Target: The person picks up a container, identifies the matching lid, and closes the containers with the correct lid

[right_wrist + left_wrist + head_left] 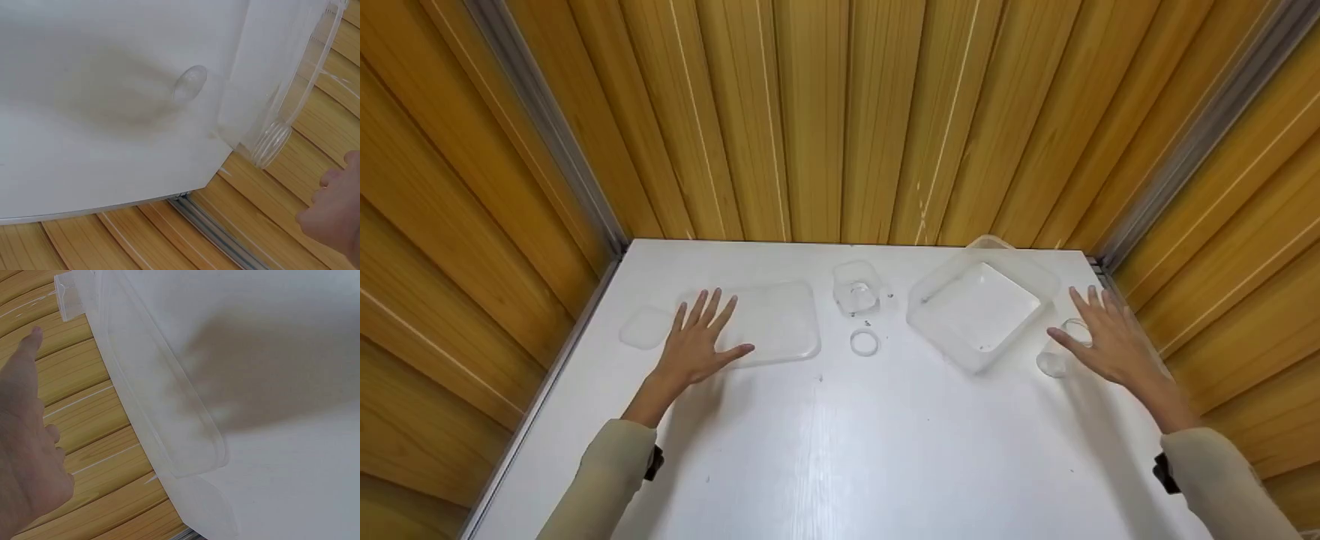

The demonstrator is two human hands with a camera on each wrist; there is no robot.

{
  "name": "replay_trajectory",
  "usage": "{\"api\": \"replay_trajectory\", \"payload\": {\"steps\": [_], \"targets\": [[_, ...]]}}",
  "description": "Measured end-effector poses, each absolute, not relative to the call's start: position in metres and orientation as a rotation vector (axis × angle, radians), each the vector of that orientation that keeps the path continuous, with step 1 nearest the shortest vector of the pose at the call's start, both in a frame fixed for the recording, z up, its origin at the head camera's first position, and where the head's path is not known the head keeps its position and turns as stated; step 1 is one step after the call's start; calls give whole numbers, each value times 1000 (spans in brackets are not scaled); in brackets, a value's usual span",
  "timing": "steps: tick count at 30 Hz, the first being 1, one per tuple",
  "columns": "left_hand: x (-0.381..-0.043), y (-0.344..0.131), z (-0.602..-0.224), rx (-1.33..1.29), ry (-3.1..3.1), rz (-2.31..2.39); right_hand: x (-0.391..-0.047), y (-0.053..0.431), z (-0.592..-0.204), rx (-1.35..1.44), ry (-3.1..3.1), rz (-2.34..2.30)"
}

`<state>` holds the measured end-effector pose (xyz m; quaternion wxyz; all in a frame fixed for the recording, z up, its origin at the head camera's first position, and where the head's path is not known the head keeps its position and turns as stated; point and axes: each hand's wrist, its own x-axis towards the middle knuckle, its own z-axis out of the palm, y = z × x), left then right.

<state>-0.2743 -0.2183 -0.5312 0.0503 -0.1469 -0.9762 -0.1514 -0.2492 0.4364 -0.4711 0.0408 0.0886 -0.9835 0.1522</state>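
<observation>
My left hand (pixel 694 349) is held with fingers spread above a large translucent rectangular lid (pixel 776 322), holding nothing. Left of it lies a small translucent square lid (pixel 643 328). My right hand (pixel 1110 345) also has its fingers spread and holds nothing. It is nearest to a clear cylindrical jar (pixel 1051 364), partly hidden behind the hand; in the right wrist view the jar's threaded mouth (pixel 272 145) appears uncapped. A large translucent rectangular box (pixel 941 346) stands beside the jar. Between lid and box are a small clear container (pixel 855 289) and a round ring-like piece (pixel 853 346).
Everything lies on a white table (pixel 810 450). A few tiny dark bits (pixel 868 323) are scattered near the small container. Wood-patterned panels (pixel 810 120) enclose the back and sides, with grey metal posts (pixel 559 135) at the corners.
</observation>
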Motion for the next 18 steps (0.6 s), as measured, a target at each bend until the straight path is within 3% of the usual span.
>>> {"api": "replay_trajectory", "payload": {"steps": [18], "targets": [[-266, -212, -539, -477, -2971, -430, -241, 473, -477, 275, -3049, 649]]}}
